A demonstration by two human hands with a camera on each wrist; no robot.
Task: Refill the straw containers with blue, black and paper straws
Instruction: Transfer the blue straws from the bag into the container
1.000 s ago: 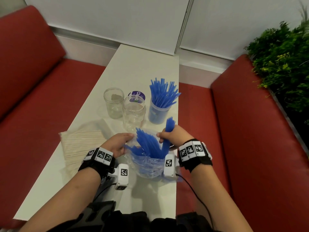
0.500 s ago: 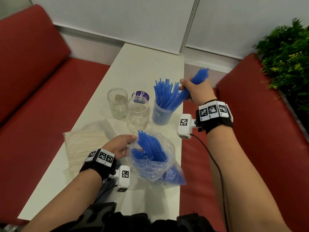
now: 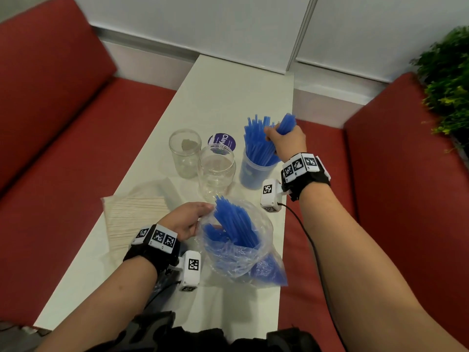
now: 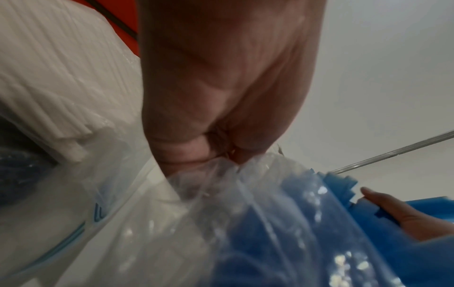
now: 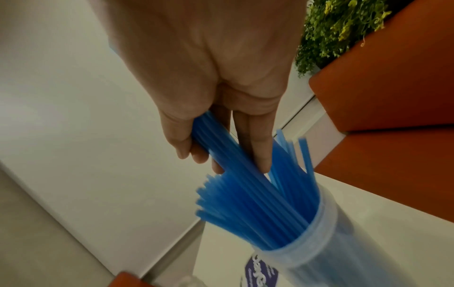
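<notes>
White smooth table [image 3: 228,97]; right hand [image 3: 286,141] grips thin blue straws [image 3: 286,123]; left hand [image 3: 185,219] pinches crinkly clear bag [image 3: 236,255].

On my feed both forearms are bare, with no sleeves reaching the wrists. Each wrist wears a wide black strap [image 3: 308,182] topped by a curved white band of square black-and-white coded markers [image 3: 302,164]; the left wrist has a matching strap [image 3: 147,255] and marker band [image 3: 157,236]. A small white box camera [image 3: 270,195] sits on the inner side of the right strap, one coded marker on its face, and a thin black cable [image 3: 308,237] trails from it along the arm. The left one [image 3: 190,270] looks the same, its own black cable running back. Dark clothing [image 3: 162,334] shows at the bottom edge.
</notes>
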